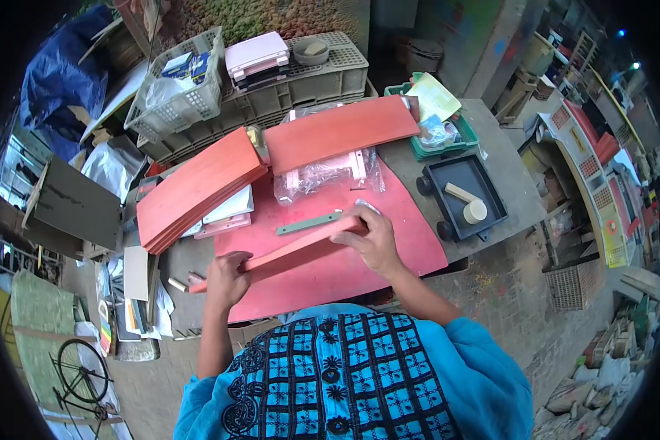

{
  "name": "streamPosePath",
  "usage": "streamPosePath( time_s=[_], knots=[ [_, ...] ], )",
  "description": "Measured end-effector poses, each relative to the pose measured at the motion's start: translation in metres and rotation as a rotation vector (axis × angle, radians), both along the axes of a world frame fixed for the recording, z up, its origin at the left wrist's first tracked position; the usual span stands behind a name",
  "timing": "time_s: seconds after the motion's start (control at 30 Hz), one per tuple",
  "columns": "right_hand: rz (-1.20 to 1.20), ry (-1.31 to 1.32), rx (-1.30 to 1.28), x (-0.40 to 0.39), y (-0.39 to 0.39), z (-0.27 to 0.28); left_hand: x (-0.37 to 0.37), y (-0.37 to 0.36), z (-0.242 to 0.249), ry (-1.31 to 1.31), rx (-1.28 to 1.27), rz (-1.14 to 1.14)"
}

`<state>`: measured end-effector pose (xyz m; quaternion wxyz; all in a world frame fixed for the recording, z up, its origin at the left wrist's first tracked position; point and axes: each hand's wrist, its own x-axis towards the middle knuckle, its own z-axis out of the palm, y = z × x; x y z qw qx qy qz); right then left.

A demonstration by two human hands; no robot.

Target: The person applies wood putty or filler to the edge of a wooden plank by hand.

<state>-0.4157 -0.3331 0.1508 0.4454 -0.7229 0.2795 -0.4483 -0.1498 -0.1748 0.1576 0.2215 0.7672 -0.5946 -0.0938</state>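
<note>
A red board (301,247) is held nearly edge-on above the red mat (286,290) on the table. At its left end, my left hand (229,280) has its fingers wrapped round the edge. My right hand (372,238) grips the other end, with the thumb on the near side. Just beyond the board lies a green strip (308,224) on the mat. A stack of red boards (198,192) lies to the left, and another red board (341,133) rests on plastic-wrapped pink pieces (323,174).
A black tray (458,172) holding a pale mallet-like tool (474,211) sits at the right. Behind it stands a green basket (462,139). Grey crates (345,78), a white basket (172,110) and pink pieces (257,53) line the back. Papers and books (136,293) lie at left.
</note>
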Motion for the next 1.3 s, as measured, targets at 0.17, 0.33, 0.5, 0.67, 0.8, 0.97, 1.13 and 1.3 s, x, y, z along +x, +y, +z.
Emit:
streamPosePath(
  time_s=[0.17,0.33,0.5,0.67,0.8,0.97,1.13,1.3],
  knots=[
    [0.195,-0.111,-0.552,0.020,0.007,0.108,-0.058,0.006,0.068,0.139,-0.085,-0.060],
    [0.224,-0.198,-0.825,0.046,0.043,0.113,-0.068,0.026,0.051,0.381,-0.472,0.035],
    [0.235,-0.277,-0.973,0.047,0.046,0.101,-0.098,0.026,0.084,0.517,-0.574,-0.075],
    [0.223,-0.162,-0.992,0.025,0.002,0.073,-0.114,0.019,0.112,0.429,-0.428,-0.140],
    [-0.056,-0.134,-0.517,0.015,-0.056,-0.005,-0.128,0.015,0.117,0.437,-0.403,-0.138],
    [-0.103,0.553,-0.242,0.000,-0.101,-0.149,-0.146,0.011,0.111,0.359,-0.417,-0.133],
    [-0.105,0.759,-0.330,-0.006,-0.112,-0.194,-0.160,0.004,0.108,0.340,-0.423,-0.143],
    [-0.031,0.392,0.355,-0.018,-0.133,-0.172,-0.172,-0.001,0.102,0.320,-0.426,-0.143]
  ],
)
